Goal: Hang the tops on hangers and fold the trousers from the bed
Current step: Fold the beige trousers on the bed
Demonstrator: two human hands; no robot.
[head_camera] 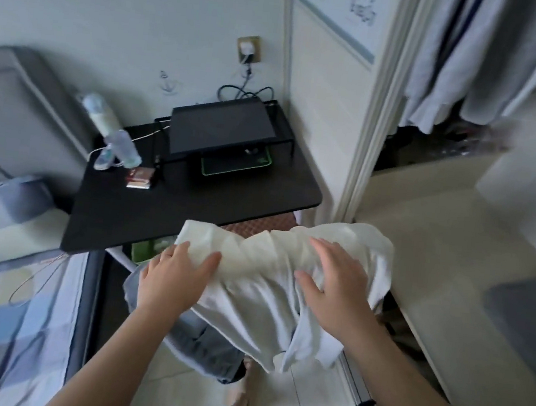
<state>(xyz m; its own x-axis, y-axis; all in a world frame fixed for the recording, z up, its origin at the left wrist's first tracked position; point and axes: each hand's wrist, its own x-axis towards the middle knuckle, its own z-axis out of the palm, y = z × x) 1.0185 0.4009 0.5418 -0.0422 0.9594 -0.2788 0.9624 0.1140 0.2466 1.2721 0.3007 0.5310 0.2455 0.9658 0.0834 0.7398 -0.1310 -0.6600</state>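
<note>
From my feed the white top [273,269] is in the air in front of the person, bunched into folds between both hands, just past the near corner of the black desk [166,212] and above the pale floor; the left hand [174,280] grips its left edge, cloth caught between thumb and fingers; the right hand [334,286] lies spread wide on top of the bunched cloth, fingers fairly straight and thumb out, and I cannot tell whether it holds anything underneath; a grey garment [208,352] hangs below the white top, beneath the left forearm, though the blur hides what kind it is and how it is carried; the bed [9,324], with its blue checked cover, runs along the left edge; on the desk stand a black riser [221,131], two pale bottles [123,148] close together at the far left corner, and a small box [140,178] just beside them; a wall socket [249,50] with a plug sits above the riser; at upper right light clothes hang in the open wardrobe [473,59].
</note>
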